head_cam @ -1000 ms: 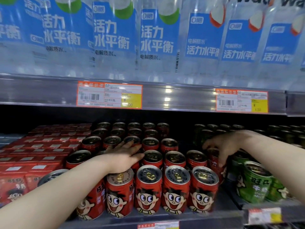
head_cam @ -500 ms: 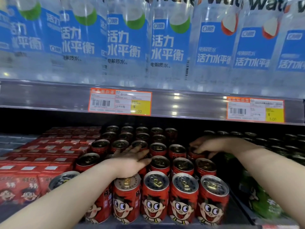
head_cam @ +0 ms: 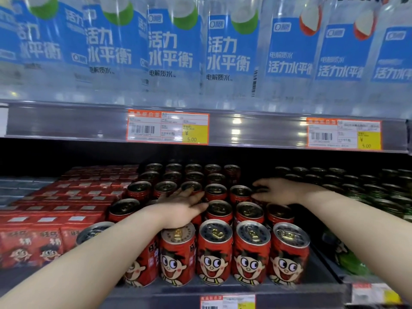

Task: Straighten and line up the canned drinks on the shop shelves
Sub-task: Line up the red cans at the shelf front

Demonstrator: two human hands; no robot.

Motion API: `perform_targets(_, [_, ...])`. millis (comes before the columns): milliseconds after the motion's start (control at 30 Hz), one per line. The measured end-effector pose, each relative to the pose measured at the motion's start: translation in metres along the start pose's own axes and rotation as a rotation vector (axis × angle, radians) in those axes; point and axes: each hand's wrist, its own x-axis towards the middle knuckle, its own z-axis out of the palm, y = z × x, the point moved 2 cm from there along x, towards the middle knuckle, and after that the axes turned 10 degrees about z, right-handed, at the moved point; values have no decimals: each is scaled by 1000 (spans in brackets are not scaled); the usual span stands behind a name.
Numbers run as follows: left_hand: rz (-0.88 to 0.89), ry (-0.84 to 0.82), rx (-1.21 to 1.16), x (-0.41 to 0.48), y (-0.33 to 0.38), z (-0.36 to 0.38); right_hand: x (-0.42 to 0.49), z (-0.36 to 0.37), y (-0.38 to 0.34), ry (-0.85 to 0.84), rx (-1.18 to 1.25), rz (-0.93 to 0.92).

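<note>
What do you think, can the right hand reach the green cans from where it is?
Probably yes. The right hand holds a red can at the block's right edge; the green cans stand just beyond it, tops exposed, nothing between.

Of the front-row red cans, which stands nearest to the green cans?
The rightmost front-row red can: it ends the row, next to the green cans; the others stand further left.

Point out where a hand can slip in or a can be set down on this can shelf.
Free: the dark gap between the red cans and green cans, where the right hand reaches; the narrow bare shelf lip before the front row. Crowded: red cans stand tight together, red cartons close against their left.
</note>
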Motion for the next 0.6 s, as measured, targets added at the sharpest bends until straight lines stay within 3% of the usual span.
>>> perform_targets(100, [0, 25, -107, 2, -4, -2, -11, 8, -28, -1, 31, -131])
perform_targets(233, [24, 209, -393, -8, -2, -14, -25, 30, -55, -138, -137, -207])
perform_targets(367, [51, 234, -117, -34, -14, -25, -26, 46, -55, -132, -184, -198])
perform_targets(600, [8, 140, -133, -93, -53, -30, -28, 42, -57, -143, -110, -177])
